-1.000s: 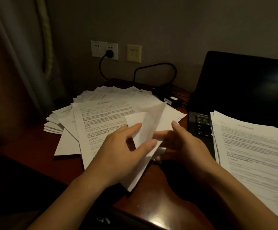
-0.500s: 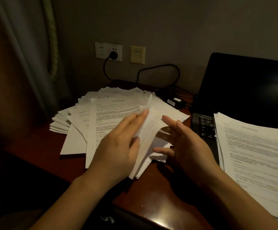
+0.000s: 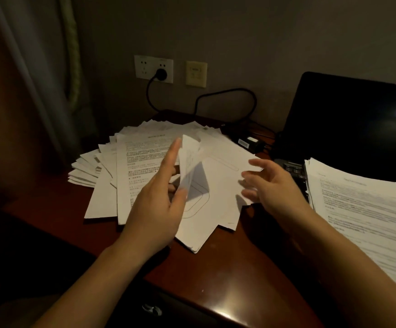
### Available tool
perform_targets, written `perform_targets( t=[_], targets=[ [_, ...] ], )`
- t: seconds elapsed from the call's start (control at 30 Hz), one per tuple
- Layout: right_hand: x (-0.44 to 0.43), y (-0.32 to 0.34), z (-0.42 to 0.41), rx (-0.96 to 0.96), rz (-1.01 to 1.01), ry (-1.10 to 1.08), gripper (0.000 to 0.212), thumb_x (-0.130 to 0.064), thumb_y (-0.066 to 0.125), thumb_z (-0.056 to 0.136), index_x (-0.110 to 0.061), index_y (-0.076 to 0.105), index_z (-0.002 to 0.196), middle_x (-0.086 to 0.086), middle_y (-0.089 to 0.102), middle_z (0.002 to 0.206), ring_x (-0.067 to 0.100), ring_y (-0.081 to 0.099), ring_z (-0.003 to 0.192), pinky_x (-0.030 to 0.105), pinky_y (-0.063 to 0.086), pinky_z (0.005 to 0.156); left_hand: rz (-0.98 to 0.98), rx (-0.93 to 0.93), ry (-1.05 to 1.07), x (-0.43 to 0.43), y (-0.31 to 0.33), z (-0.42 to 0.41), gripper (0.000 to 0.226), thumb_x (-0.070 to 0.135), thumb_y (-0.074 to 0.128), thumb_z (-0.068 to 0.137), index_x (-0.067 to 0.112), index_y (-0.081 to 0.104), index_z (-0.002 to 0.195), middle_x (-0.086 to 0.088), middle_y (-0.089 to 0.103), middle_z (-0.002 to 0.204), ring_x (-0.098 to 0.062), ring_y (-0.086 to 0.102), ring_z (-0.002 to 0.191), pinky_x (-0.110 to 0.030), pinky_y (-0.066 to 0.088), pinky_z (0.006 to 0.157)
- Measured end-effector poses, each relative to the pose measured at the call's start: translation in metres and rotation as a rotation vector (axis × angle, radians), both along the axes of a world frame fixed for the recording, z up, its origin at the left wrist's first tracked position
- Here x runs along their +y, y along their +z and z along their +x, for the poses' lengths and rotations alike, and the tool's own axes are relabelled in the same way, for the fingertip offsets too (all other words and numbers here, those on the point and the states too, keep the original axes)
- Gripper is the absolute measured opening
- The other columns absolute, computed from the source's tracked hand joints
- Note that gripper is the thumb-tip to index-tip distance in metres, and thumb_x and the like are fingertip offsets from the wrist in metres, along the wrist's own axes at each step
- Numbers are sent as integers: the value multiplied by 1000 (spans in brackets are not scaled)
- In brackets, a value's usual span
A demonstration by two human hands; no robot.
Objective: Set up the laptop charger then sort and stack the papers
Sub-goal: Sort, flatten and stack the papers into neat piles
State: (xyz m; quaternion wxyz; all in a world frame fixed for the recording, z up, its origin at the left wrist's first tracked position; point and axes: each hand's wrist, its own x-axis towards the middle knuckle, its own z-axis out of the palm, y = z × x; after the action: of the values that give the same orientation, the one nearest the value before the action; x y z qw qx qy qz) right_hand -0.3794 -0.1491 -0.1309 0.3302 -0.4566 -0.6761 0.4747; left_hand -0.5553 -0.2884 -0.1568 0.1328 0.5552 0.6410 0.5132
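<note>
- Now, your left hand (image 3: 159, 204) pinches a small folded sheet (image 3: 188, 162) on edge between thumb and fingers, standing just above the loose pile (image 3: 145, 157).
- Your right hand (image 3: 270, 185) is open, fingers spread, gripping nothing; it hovers over the right-hand margin of that pile.
- Charger looks set: plug (image 3: 161, 73) sits in the wall socket (image 3: 153, 69) behind the pile, cable (image 3: 225, 95) loops down to the power brick (image 3: 249, 143) at the pile's far right corner, beside the laptop (image 3: 348, 129). Whether it is plugged into the laptop, you cannot tell.
- Step in hand, by my reading: sorting. The pile is fanned and uneven on the desk (image 3: 227, 268); a neater stack (image 3: 367, 209) lies to the right of the pile, overlapping the laptop keyboard.
- Next move calls for deciding where the pinched sheet belongs, then laying it flat.
- Your free hand would need to steady the fanned sheets so they do not slide.
</note>
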Motion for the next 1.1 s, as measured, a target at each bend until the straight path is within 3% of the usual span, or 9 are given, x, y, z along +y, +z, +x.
perform_targets(
  t=[0.2,0.47,0.57,0.67,0.73,0.8,0.9,1.0,1.1],
  targets=[
    [47,8,-18,-290,64,-28,63,-14,69,94,-19,40,149,11,43,153,30,47,137,34,45,97,-59,181,-29,2,-6,-1,71,12,41,105,60,14,150,38,28,130,3,48,102,-42,58,67],
    [79,19,-32,-548,79,43,76,-22,77,88,-19,36,152,11,47,149,31,50,132,40,48,101,-26,218,12,-2,0,3,80,20,43,106,70,-6,144,17,27,155,-16,62,87,-38,58,58],
    [85,21,-37,-654,116,60,78,-28,77,88,-19,35,153,10,43,153,31,47,135,40,46,105,-14,298,13,-3,-2,2,81,23,47,103,77,-1,139,12,27,159,-5,57,106,-30,61,65],
    [87,24,-41,-704,89,79,82,-33,76,89,-22,30,155,10,38,157,33,44,138,42,45,108,-35,353,22,-3,-4,2,90,21,53,101,88,-2,124,10,20,164,-3,37,130,-31,56,93],
    [90,25,-42,-697,104,70,82,-35,78,86,-22,34,154,9,40,156,32,46,136,42,45,109,-45,341,22,-1,-5,2,76,27,42,104,83,-2,129,13,18,162,-4,45,124,-26,60,84],
    [91,27,-41,-660,142,46,79,-35,81,82,-19,41,149,9,45,151,31,50,130,42,47,105,-51,319,35,-1,-5,2,61,34,29,101,72,1,139,15,19,160,1,48,105,-23,56,69],
    [88,33,-36,-564,92,22,60,-27,81,83,-13,54,135,10,58,128,26,63,101,36,59,76,-74,286,65,-1,-4,2,56,41,23,96,56,7,148,19,15,162,7,44,109,-16,51,77],
    [77,43,-23,-442,-174,148,38,-20,76,88,3,62,115,9,75,93,21,73,68,25,54,52,-66,297,59,0,-4,2,60,53,29,93,54,8,148,30,12,154,39,4,120,12,21,89],
    [63,46,-5,-343,-272,170,31,-18,72,92,6,63,110,11,76,91,16,66,58,21,51,47,-67,244,81,1,-2,0,66,60,36,90,50,15,152,31,15,154,21,1,136,-8,11,111]
  ],
)
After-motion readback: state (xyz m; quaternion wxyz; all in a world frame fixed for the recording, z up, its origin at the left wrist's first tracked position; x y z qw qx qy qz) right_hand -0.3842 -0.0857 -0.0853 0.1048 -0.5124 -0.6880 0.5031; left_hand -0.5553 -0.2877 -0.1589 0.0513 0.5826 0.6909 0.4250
